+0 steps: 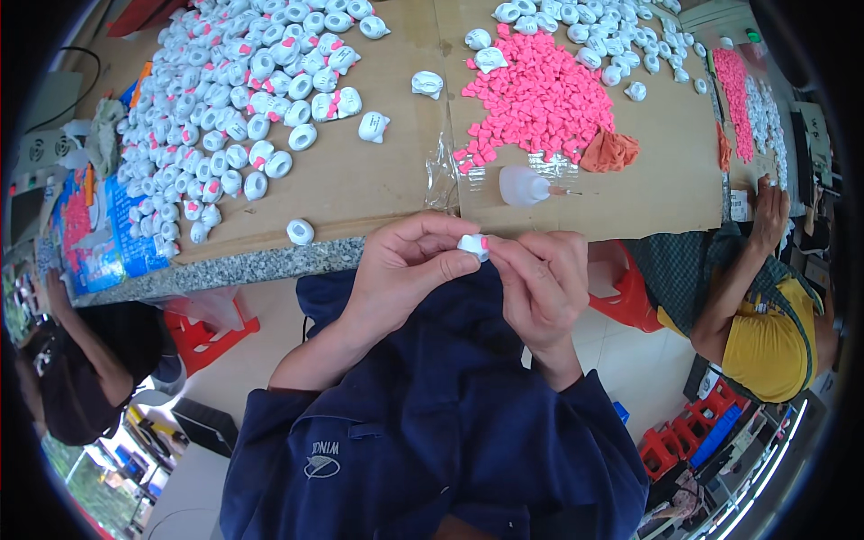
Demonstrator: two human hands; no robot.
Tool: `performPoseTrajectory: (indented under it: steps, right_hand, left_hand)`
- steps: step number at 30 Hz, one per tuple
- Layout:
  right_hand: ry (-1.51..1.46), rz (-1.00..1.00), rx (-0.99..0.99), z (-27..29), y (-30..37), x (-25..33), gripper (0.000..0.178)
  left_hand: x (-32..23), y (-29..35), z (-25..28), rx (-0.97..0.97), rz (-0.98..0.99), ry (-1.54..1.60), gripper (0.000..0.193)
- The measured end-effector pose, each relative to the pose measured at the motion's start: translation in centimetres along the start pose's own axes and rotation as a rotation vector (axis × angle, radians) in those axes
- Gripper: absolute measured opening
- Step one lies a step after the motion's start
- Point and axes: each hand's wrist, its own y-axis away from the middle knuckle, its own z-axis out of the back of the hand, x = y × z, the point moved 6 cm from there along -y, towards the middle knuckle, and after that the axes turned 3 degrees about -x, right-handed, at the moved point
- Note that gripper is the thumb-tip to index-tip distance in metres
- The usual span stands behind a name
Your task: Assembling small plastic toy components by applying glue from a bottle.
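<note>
My left hand (396, 270) is closed, pinching a small white cat-head piece (470, 247) between thumb and fingers just past the table's near edge. My right hand (545, 279) is also closed, its thumb and forefinger pressing a tiny pink bow (484, 243) against the side of that piece. Whether the bow is stuck on cannot be made out. Just beyond my hands lies a clear squeeze bottle (522, 186) with a thin needle tip. Behind it spreads a heap of pink bows (535, 94). One white piece (301, 231) sits near the edge to the left.
White cat-head pieces (225, 99), several with pink bows, cover the left of the cardboard-topped table (378, 184). More white pieces (621, 40) lie far right. An orange cloth (610, 152) is beside the pink heap. Co-workers sit at the right (765, 342) and left (90, 369), near red stools.
</note>
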Motion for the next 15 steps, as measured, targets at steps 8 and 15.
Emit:
performPoseTrajectory:
  steps: [8,15]
  right_hand:
    - [-0.376,-0.408,0.087,-0.6,0.8,-2.4,0.017]
    - [-0.402,-0.393,0.051,-1.2,1.3,-2.1,0.014]
  left_hand:
    - [-1.7,0.4,-0.4,-0.045,-0.277,-0.314,0.025]
    - [-3.1,0.9,-1.0,0.006,-0.481,-0.698,0.022]
